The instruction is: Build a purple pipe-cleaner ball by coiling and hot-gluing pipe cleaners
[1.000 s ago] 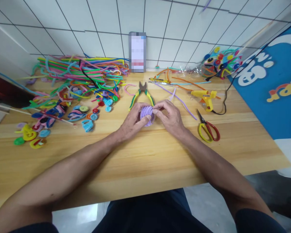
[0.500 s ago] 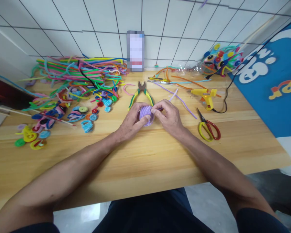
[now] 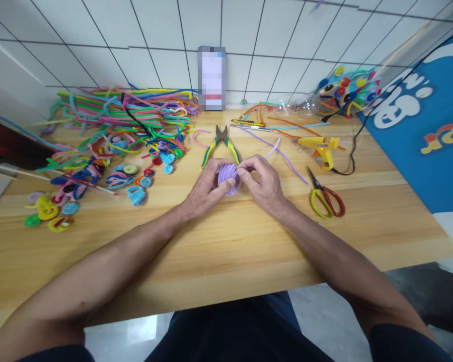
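My left hand [image 3: 210, 185] is wrapped round a coil of purple pipe cleaner [image 3: 226, 177], its thumb pressing on the front. My right hand [image 3: 262, 182] pinches the purple pipe cleaner at the coil's right side. A loose purple end [image 3: 272, 149] sticks out above the right hand. Just beyond the coil lie pliers [image 3: 222, 143] with green and yellow handles, jaws pointing away. Another purple pipe cleaner [image 3: 287, 160] lies on the table behind my right hand. What is inside the coil is hidden by my fingers.
Scissors [image 3: 322, 196] and a yellow glue gun [image 3: 320, 148] with a black cord lie right. Heaped pipe cleaners [image 3: 124, 113] and small coiled pieces [image 3: 136, 195] cover the left. A phone [image 3: 212, 78] leans on the tiled wall. Decorated clear bottle [image 3: 347, 93] at back right.
The loose purple end above my right hand has shifted slightly to the right. Both hands keep nearly the same grip on the coil; the view has shifted very slightly.
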The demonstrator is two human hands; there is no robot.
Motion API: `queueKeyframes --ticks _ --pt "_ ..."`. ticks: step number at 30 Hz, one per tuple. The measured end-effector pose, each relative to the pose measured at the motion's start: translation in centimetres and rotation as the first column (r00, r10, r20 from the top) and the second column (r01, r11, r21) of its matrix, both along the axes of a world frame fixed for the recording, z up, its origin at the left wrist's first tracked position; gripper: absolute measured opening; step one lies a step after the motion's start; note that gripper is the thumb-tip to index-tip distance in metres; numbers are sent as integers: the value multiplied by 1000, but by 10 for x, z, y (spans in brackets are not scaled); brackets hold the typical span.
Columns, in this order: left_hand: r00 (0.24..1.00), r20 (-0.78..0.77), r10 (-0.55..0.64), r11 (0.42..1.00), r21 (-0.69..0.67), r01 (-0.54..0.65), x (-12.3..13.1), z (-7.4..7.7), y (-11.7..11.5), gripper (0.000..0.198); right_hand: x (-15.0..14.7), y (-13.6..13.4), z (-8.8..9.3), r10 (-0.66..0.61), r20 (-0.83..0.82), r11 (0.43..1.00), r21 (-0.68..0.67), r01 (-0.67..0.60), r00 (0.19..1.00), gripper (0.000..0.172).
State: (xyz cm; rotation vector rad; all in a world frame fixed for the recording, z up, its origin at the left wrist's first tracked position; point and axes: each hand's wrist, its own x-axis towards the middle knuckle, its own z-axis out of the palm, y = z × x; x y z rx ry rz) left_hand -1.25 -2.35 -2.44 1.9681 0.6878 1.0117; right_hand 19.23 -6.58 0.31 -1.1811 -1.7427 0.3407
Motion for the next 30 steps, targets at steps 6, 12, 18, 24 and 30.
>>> queueKeyframes --ticks 6,12,18,24,30 --pt "1000 -1 4 1000 -4 -4 0 -1 0 40 1 0 -3 -21 8 1000 3 20 1000 8" --pt "1000 6 13 1000 -21 -13 0 -1 0 41 9 2 -6 -72 -8 997 24 72 997 8" --pt "1000 -9 24 999 -23 -24 0 0 0 41 10 4 -8 -69 8 998 -5 69 998 14" --pt "999 -18 30 999 -26 -30 -1 0 0 41 10 2 -8 -9 39 1000 0 9 999 17" --pt "1000 -15 23 1000 -15 -23 -2 0 -1 39 8 1 -7 7 33 1000 19 -8 999 14"
